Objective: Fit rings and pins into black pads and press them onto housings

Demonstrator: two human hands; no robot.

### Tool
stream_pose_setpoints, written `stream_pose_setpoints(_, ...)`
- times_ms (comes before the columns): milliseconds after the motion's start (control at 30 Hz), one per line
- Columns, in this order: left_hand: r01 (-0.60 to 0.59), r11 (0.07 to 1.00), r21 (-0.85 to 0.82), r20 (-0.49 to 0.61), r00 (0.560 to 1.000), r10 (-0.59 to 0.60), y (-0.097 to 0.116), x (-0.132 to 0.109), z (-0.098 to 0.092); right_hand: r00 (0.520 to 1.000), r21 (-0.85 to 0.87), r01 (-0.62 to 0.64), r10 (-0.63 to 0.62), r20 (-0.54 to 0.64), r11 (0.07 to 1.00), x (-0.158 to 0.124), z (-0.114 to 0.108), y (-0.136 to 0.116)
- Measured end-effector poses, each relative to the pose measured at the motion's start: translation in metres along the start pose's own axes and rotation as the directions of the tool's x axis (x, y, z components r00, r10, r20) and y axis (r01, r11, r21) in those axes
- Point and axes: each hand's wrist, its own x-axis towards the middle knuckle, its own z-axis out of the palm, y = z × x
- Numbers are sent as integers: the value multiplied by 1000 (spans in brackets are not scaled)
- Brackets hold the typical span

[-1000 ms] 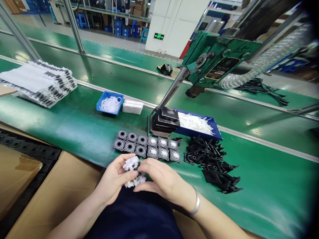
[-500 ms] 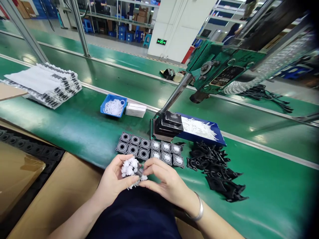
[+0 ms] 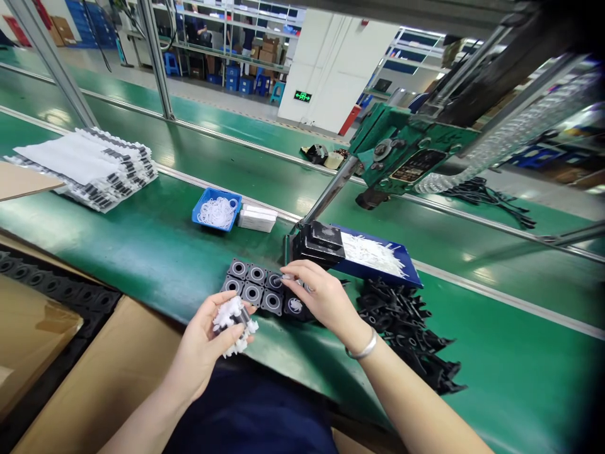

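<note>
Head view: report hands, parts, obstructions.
Left hand holding white-and-black parts. Right hand pinching small part at black frames. Some black frames hidden by right hand.

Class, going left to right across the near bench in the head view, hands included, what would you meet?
White layered stack → left hand, holding a clump of white-and-black parts → right hand → pile of black parts.

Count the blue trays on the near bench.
2: small tray of white rings, left of the black press base; long tray of white strips, right of it, one end hidden.
</note>
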Motion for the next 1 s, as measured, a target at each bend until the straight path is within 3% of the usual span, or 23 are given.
stream_pose_setpoints(100,44,996,-71,33,999,-42,2,-4,1,997,-81,50,-44,68,995,5,9,7)
stream_pose_setpoints(200,105,987,-119,71,993,-97,3,-5,-2,984,-71,75,-63,164,995,6,5,-3)
stream_pose_setpoints(300,145,981,-128,79,988,-136,1,-3,-4,976,144,-48,16,216,988,1,-1,-28)
stream_pose_setpoints(400,114,987,-114,52,993,-109,-3,-1,-3,949,452,-221,84,303,864,-13,8,-55)
stream_pose_setpoints(500,58,997,-54,32,998,-56,-11,1,-4,957,532,-272,168,236,802,-30,28,-70)
stream_pose_setpoints(633,64,998,3,34,997,-64,-19,1,-7,975,497,-221,185,121,839,-49,45,-72)
stream_pose_setpoints(767,56,998,-22,33,998,-55,-21,0,-6,975,506,-221,203,92,834,-54,43,-71)
stream_pose_setpoints(933,34,998,-59,18,999,-33,-18,0,1,943,602,-299,327,66,741,-48,34,-68)
stream_pose_setpoints(1000,42,997,-63,-3,999,-42,-17,-1,3,939,581,-299,341,39,757,-43,28,-63)
